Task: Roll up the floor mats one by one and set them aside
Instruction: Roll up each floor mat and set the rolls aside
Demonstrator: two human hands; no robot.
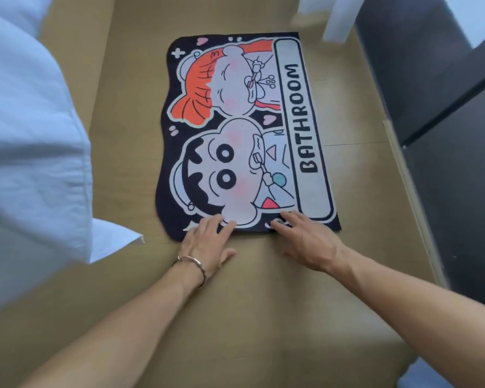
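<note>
A dark floor mat [244, 130] with two cartoon figures and the word BATHROOM lies flat on the tan wooden floor in the middle of the view. My left hand [207, 242], with a bracelet on its wrist, rests with straight fingers on the mat's near edge at the left. My right hand [305, 239] lies with spread fingers on the same near edge, further right. Neither hand grips the mat, and the edge is still flat on the floor.
White bedding [31, 152] hangs down along the left side. A dark grey cabinet or appliance [443, 135] stands along the right, with a pale skirting strip at its foot. A white furniture leg [336, 21] stands just beyond the mat's far right corner.
</note>
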